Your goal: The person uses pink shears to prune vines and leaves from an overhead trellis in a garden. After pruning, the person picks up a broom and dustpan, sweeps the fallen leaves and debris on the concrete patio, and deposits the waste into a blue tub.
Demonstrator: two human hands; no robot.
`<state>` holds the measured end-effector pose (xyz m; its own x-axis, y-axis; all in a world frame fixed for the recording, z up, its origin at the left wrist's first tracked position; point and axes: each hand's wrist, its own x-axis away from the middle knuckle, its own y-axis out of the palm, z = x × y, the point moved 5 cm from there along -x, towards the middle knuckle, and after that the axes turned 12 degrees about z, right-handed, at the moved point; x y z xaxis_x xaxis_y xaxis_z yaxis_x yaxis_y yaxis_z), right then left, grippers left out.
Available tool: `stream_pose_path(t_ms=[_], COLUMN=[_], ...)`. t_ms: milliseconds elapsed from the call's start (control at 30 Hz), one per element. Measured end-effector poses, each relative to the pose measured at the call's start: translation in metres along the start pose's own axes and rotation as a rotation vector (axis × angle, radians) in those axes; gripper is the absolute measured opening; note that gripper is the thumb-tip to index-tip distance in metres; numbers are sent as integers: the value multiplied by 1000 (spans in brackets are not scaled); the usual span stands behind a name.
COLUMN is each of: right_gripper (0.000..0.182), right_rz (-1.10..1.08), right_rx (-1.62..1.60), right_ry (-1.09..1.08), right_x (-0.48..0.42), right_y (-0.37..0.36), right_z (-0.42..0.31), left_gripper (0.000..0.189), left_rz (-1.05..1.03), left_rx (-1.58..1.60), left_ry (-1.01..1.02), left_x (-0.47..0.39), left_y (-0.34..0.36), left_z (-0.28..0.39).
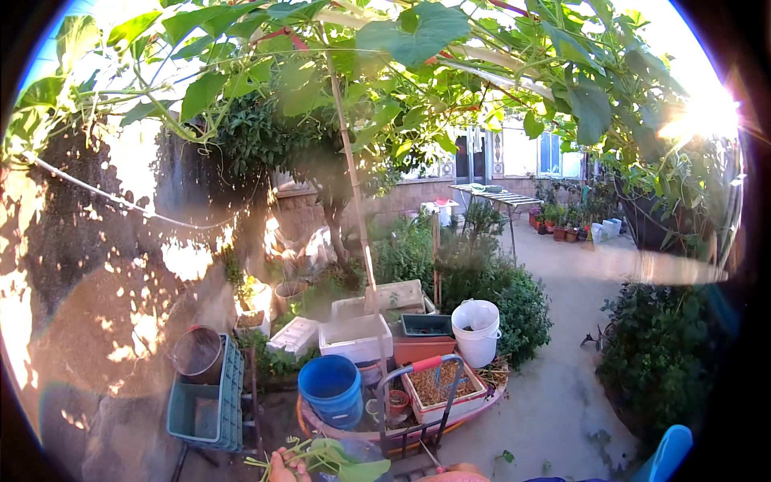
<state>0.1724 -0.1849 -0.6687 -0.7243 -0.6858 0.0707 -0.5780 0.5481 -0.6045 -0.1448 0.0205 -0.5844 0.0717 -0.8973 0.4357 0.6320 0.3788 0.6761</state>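
At the bottom edge my left hand (288,467) pinches a bunch of green vine cuttings (328,456) by the stems, with broad leaves spreading to the right. My right hand (462,470) is partly cut off by the lower rim. It grips a thin bladed tool (430,455) with a reddish handle, probably scissors, its tip pointing up and left. Beyond the hands stands a dark metal handle frame (385,416) with a red grip. Some clear plastic (358,449) shows behind the leaves.
A blue bucket (330,390), a white bucket (476,331) and a foam box of brown husks (443,385) stand ahead. Green crates (205,410) are at left. A bamboo pole (355,193) rises to leafy vines (415,36) overhead. A concrete path (560,325) runs right, beside shrubs (662,355).
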Motion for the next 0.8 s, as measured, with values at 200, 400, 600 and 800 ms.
stream_pose_path(t_ms=[200, 400, 600, 800], right_gripper=[50, 54, 57, 58], right_rz=[-32, -59, -116, 0], right_rx=[88, 191, 364, 495], right_ry=[34, 67, 48, 77], right_x=[56, 93, 124, 167], right_y=[28, 32, 26, -15], right_z=[-10, -12, -24, -8], left_gripper=[22, 24, 21, 24], left_rz=[-84, -119, -43, -92], left_rx=[-169, -100, 24, 123], left_ry=[-121, -245, -255, -405], left_x=[26, 25, 36, 48], left_y=[-1, -33, -51, -79], left_z=[27, 30, 22, -31])
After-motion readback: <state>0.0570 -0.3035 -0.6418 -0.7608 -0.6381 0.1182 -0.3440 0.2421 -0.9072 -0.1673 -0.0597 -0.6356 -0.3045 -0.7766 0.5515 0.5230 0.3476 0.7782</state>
